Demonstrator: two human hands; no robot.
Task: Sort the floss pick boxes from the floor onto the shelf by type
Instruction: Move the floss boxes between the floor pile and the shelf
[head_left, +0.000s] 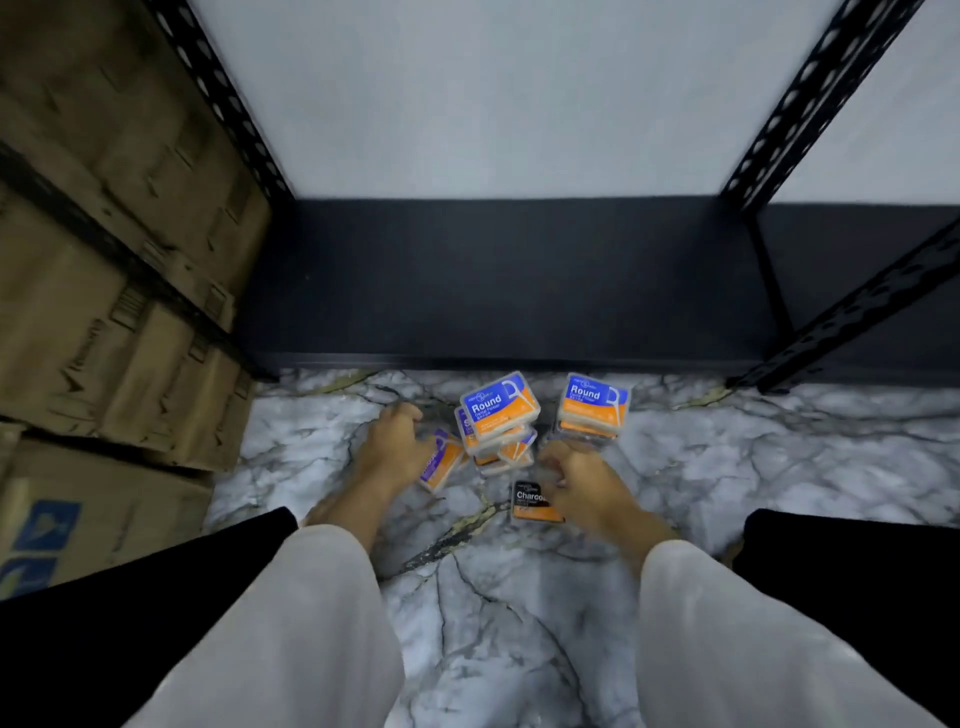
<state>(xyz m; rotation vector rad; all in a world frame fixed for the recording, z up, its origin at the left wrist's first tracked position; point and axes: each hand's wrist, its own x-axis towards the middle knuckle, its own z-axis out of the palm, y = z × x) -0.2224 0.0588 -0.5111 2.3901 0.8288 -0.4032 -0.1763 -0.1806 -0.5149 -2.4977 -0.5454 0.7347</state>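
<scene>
Several floss pick boxes lie in a heap on the marble floor (519, 597) in front of the low black shelf (509, 291). A blue and orange "Round" box (497, 406) tops the middle pile. A short stack of "Round" boxes (593, 408) stands to its right. My left hand (397, 447) curls over the end of a purple and orange box (441, 465), which is tilted on its edge. My right hand (576, 480), blurred, has its fingers curled at the right edge of a black "Charcoal" box (529, 501) lying flat on the floor.
Stacked cardboard cartons (114, 291) fill the rack on the left. Perforated black uprights (810, 98) frame the shelf bay, with a white wall behind. My dark trouser legs (852, 582) flank the boxes at both lower corners.
</scene>
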